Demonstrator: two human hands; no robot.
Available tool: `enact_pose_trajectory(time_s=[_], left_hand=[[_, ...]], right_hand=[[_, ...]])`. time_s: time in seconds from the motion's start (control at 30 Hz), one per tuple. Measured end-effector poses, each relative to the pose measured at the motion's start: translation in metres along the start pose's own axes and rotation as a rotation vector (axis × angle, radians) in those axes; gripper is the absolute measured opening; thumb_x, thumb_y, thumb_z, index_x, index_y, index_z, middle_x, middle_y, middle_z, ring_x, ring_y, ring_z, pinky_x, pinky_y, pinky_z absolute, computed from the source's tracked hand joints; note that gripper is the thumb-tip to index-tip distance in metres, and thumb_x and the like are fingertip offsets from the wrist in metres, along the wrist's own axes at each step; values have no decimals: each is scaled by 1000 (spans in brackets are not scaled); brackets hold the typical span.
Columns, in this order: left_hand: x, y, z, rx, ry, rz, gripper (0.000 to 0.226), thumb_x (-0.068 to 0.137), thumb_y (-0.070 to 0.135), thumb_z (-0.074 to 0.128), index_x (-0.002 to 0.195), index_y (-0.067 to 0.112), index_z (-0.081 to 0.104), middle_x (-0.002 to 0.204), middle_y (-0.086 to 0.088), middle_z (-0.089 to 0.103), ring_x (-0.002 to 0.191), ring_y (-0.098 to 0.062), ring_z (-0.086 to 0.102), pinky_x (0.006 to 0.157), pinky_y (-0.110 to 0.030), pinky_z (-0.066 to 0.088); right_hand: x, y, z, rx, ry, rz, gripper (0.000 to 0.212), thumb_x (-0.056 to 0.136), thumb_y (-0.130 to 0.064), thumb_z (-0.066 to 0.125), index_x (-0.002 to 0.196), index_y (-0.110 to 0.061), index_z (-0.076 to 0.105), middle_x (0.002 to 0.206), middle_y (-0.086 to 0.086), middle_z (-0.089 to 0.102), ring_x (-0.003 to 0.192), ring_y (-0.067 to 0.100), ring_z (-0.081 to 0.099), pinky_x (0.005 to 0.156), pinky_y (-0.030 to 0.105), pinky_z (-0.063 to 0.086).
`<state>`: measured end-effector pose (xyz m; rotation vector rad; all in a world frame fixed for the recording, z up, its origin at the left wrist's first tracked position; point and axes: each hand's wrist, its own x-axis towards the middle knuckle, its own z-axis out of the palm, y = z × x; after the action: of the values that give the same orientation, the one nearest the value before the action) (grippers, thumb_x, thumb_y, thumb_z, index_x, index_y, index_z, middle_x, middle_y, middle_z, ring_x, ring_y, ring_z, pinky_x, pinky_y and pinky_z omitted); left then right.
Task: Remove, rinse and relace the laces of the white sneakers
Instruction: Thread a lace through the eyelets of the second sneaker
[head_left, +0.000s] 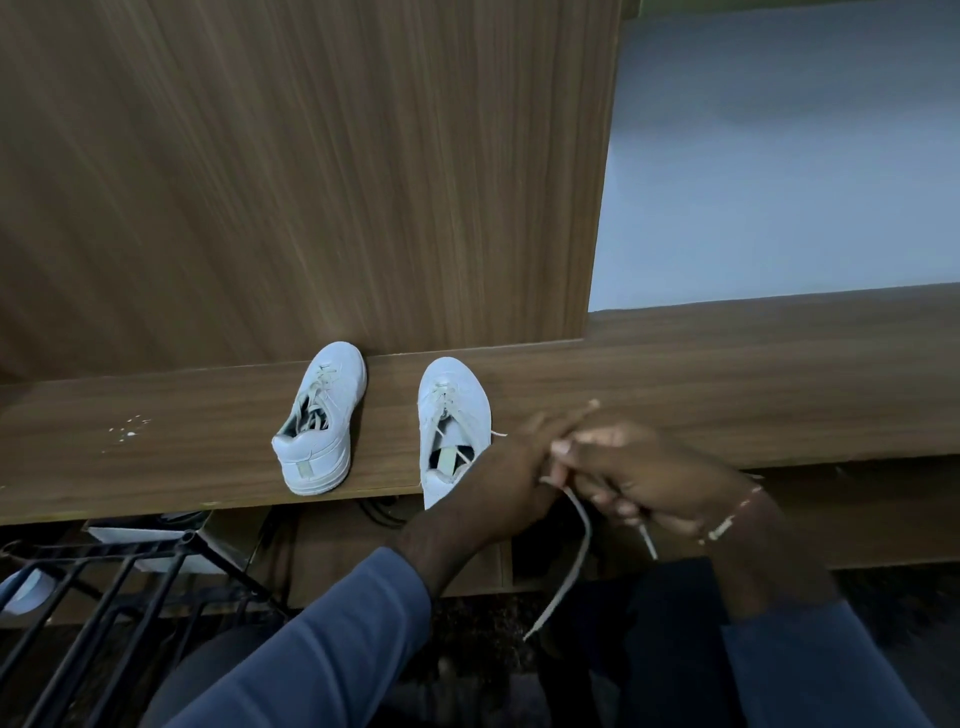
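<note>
Two white low-top sneakers (322, 415) on brown wooden ledge (675, 374); at its front edge, left hand (498, 478) and right hand (644, 467) both pinch one pale flat lace (587, 525).

A wood-grain panel (311, 182) rises behind the table (727, 374); a black metal rack (104, 587) stands below the table's left end.

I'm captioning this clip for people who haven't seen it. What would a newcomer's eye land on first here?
First, the two hands meeting low and right of centre: the right hand grips a pale lace that dangles below it, while the left hand meets it, its hold hidden. Just behind them, two white sneakers stand on a wooden ledge, the left sneaker laced and the right sneaker partly undone.
</note>
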<state>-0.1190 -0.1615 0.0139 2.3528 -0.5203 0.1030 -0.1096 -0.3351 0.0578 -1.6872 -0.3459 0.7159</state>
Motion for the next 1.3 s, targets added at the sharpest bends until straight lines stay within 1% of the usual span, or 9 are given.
enact_pose_trajectory(time_s=[0.1, 0.2, 0.33, 0.47, 0.63, 0.9, 1.03, 1.2, 1.3], left_hand=[[1, -4, -1, -110, 186, -147, 27, 77, 9, 45, 78, 32, 58, 67, 4, 63, 63, -11, 61, 62, -32, 50], [-10, -21, -14, -117, 375, -320, 30, 88, -3, 42, 84, 18, 63, 66, 12, 58, 60, 0, 56, 58, -8, 39], [-25, -36, -22, 79, 358, -295, 21, 92, 5, 48, 84, 18, 62, 69, 9, 61, 69, -18, 60, 54, -11, 33], [-36, -24, -23, 214, 187, -36, 30, 88, 39, 45, 85, 19, 67, 80, 6, 66, 74, -12, 60, 65, -31, 48], [-50, -13, 2, 283, -34, 308, 33, 75, 9, 47, 99, 8, 69, 102, -6, 64, 91, -20, 55, 75, -33, 46], [-84, -16, 22, 434, -88, 366, 18, 79, 12, 55, 95, 11, 63, 95, -8, 58, 84, -27, 53, 68, -40, 47], [-85, 7, 13, 429, -109, 371, 28, 73, 21, 58, 101, 18, 63, 100, -3, 59, 86, -23, 58, 71, -35, 46], [-60, -30, -40, -10, 454, -163, 17, 83, 30, 53, 90, 28, 68, 77, 11, 69, 68, -5, 62, 64, -27, 50], [-31, -85, -59, -133, 535, -569, 13, 85, 34, 61, 83, 22, 66, 74, 6, 70, 68, -9, 64, 65, -28, 52]], right_hand=[[-2, -6, -6, 73, 88, -69, 25, 94, -27, 54, 79, -8, 57, 48, -1, 38, 35, 8, 26, 37, 18, 18], [-8, -1, -41, 453, 479, -227, 26, 89, -30, 57, 70, -14, 53, 47, -3, 35, 34, 8, 25, 38, 18, 17], [-4, 11, -53, 671, 850, -330, 33, 96, -27, 48, 64, -20, 47, 48, -6, 40, 39, 10, 31, 45, 26, 22], [26, 11, -12, 303, 662, -160, 35, 96, -32, 55, 66, -15, 59, 54, -2, 58, 54, 16, 52, 55, 30, 42], [62, 22, 48, -264, 250, 155, 62, 89, -67, 49, 89, -10, 73, 82, 8, 75, 77, 20, 71, 76, 28, 54], [117, 31, 55, -95, 380, 179, 87, 63, -84, 61, 104, -8, 69, 103, 16, 72, 88, 22, 70, 95, 53, 52], [132, 19, 64, -177, 250, 176, 56, 63, -77, 71, 79, -24, 64, 86, -5, 72, 81, 14, 67, 74, 32, 54], [146, 16, 71, -553, 345, 90, 48, 63, -55, 78, 76, -17, 53, 77, -1, 61, 71, 16, 58, 62, 32, 47], [157, 31, 70, -485, 431, 18, 36, 75, -45, 76, 79, -14, 59, 75, 2, 64, 69, 18, 61, 65, 36, 51]])
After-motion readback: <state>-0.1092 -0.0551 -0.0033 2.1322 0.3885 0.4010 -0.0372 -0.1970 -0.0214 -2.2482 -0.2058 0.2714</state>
